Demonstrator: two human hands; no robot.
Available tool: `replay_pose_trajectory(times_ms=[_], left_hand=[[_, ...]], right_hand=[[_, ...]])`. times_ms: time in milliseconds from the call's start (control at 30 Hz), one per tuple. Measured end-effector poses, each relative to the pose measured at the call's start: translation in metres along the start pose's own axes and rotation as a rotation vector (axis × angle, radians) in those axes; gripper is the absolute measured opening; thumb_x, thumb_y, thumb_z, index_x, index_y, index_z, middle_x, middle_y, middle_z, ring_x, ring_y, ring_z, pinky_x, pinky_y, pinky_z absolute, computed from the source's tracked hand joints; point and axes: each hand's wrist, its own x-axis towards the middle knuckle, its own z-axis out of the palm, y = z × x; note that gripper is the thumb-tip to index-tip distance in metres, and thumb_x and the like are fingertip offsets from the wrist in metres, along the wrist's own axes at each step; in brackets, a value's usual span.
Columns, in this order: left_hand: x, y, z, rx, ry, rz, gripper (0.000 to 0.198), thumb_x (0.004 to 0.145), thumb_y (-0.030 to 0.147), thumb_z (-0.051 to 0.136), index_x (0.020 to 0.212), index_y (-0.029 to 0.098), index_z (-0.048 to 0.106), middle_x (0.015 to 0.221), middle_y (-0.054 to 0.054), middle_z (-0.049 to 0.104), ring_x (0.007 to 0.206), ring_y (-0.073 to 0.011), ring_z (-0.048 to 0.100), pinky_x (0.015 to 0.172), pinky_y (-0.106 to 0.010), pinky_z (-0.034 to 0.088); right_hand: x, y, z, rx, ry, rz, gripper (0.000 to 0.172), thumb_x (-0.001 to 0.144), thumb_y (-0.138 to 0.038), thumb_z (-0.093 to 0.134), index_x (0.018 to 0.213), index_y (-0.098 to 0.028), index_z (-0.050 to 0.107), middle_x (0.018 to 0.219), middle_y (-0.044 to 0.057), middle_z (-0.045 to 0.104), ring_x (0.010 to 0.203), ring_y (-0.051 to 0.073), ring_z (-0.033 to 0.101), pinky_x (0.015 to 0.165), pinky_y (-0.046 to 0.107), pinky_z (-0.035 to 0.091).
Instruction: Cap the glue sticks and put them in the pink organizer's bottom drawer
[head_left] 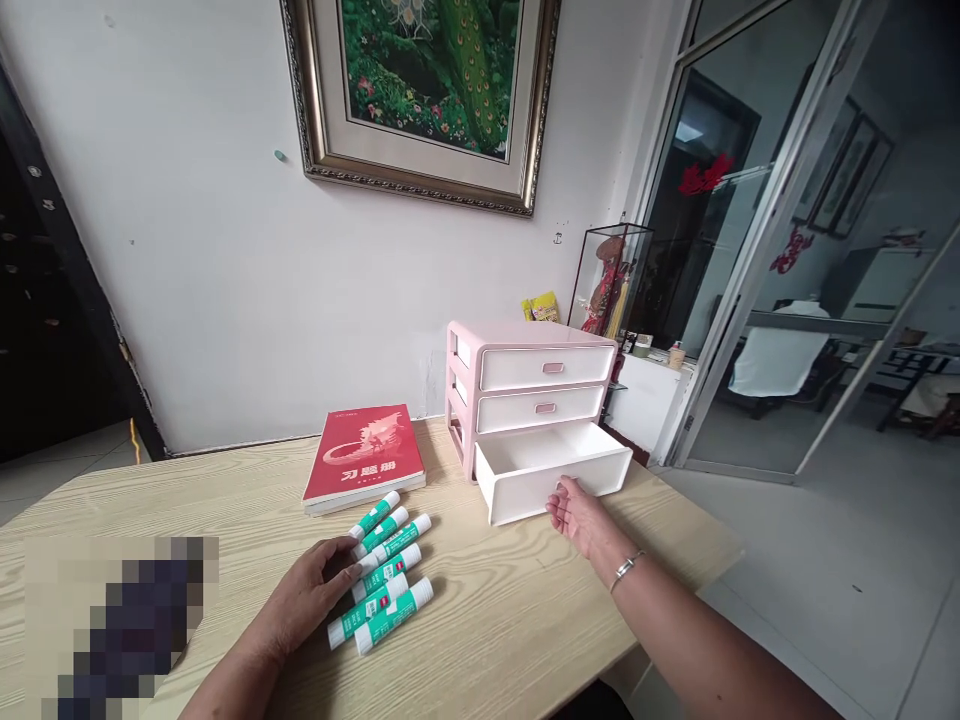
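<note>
Several white-and-green glue sticks [382, 570] lie side by side on the wooden table [495, 640], capped ends pointing in different directions. My left hand [304, 590] rests palm down at their left, its fingertips touching the sticks without closing around any. My right hand [577, 515] reaches the front of the pulled-out bottom drawer [551, 475], with fingers against its lower front edge. That white drawer belongs to a pink three-tier drawer unit [540, 370], whose upper two drawers are closed. The drawer's inside is mostly hidden from this angle. Left of the unit lies a red book [364, 455].
The table's front right edge runs close to my right arm, with a tiled floor beyond. A glass display case [609, 280] and a white cabinet [645, 405] stand behind the drawer unit. A blurred patch [124, 625] covers the table's lower left.
</note>
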Motion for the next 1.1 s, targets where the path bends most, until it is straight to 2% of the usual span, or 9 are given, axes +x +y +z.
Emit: replay_pose_trajectory(times_ms=[167,300,400,500,567,667,767,933,1100], left_hand=[[0.005,-0.003,0.003,-0.056,-0.003,0.004,0.066,0.075,0.059,0.066,0.122,0.013,0.066,0.120,-0.014,0.070,0.112,-0.0321,0.064,0.099,-0.041,0.048],[-0.004,0.014,0.001,-0.075,0.013,-0.023,0.060,0.082,0.061,0.059,0.119,0.014,0.067,0.120,-0.012,0.070,0.112,-0.0300,0.063,0.099,-0.040,0.046],[-0.010,0.025,-0.002,-0.094,0.032,-0.053,0.058,0.086,0.062,0.054,0.118,0.015,0.067,0.119,-0.011,0.070,0.113,-0.0286,0.062,0.099,-0.038,0.046],[-0.013,0.029,-0.003,-0.099,0.038,-0.061,0.058,0.088,0.063,0.050,0.116,0.015,0.067,0.115,-0.010,0.071,0.108,-0.0276,0.064,0.096,-0.037,0.047],[-0.014,0.029,-0.003,-0.101,0.034,-0.049,0.057,0.089,0.063,0.048,0.113,0.015,0.068,0.109,-0.010,0.072,0.103,-0.0265,0.064,0.093,-0.037,0.048],[-0.013,0.029,-0.003,-0.104,0.030,-0.033,0.057,0.090,0.063,0.044,0.109,0.015,0.069,0.101,-0.008,0.072,0.097,-0.0253,0.065,0.090,-0.036,0.049],[-0.013,0.031,-0.004,-0.105,0.032,-0.029,0.058,0.090,0.064,0.043,0.106,0.015,0.069,0.097,-0.008,0.072,0.096,-0.0253,0.064,0.090,-0.036,0.049],[-0.014,0.035,-0.005,-0.116,0.036,-0.030,0.057,0.090,0.064,0.043,0.107,0.016,0.070,0.108,-0.008,0.072,0.104,-0.0264,0.063,0.095,-0.035,0.047],[-0.017,0.044,-0.007,-0.116,0.035,-0.051,0.059,0.088,0.066,0.044,0.104,0.016,0.070,0.105,-0.008,0.073,0.101,-0.0269,0.064,0.092,-0.035,0.049]], right_hand=[[-0.024,0.013,-0.006,-0.084,-0.085,0.020,0.015,0.091,-0.033,0.060,0.091,-0.019,0.056,0.070,0.002,0.065,0.059,0.015,0.063,0.053,0.024,0.048],[-0.070,0.034,0.015,-0.233,-0.262,-0.038,0.014,0.079,-0.021,0.072,0.089,-0.019,0.063,0.072,0.002,0.067,0.067,0.016,0.064,0.060,0.026,0.049],[-0.115,0.042,0.042,-0.545,-0.571,-0.427,0.013,0.076,-0.022,0.072,0.087,-0.019,0.065,0.085,0.004,0.070,0.084,0.021,0.066,0.079,0.033,0.053],[-0.152,0.044,0.069,-0.830,-0.837,-0.898,0.019,0.080,-0.020,0.067,0.099,-0.022,0.068,0.107,0.005,0.070,0.106,0.024,0.062,0.098,0.039,0.047],[-0.165,0.048,0.085,-1.005,-0.942,-1.130,0.026,0.084,-0.021,0.065,0.110,-0.022,0.066,0.122,0.008,0.065,0.119,0.025,0.057,0.106,0.042,0.042],[-0.165,0.061,0.104,-1.220,-1.004,-1.313,0.036,0.085,-0.026,0.065,0.121,-0.019,0.062,0.134,0.012,0.057,0.127,0.028,0.049,0.110,0.046,0.037],[-0.155,0.074,0.118,-1.349,-1.037,-1.389,0.043,0.080,-0.029,0.069,0.121,-0.019,0.061,0.127,0.012,0.059,0.121,0.031,0.050,0.107,0.048,0.037],[-0.152,0.078,0.126,-1.414,-1.036,-1.458,0.048,0.073,-0.029,0.071,0.120,-0.021,0.063,0.114,0.011,0.059,0.107,0.030,0.052,0.099,0.047,0.040],[-0.160,0.072,0.131,-1.510,-1.099,-1.410,0.051,0.072,-0.032,0.071,0.121,-0.021,0.062,0.111,0.011,0.059,0.098,0.029,0.056,0.087,0.043,0.046]])
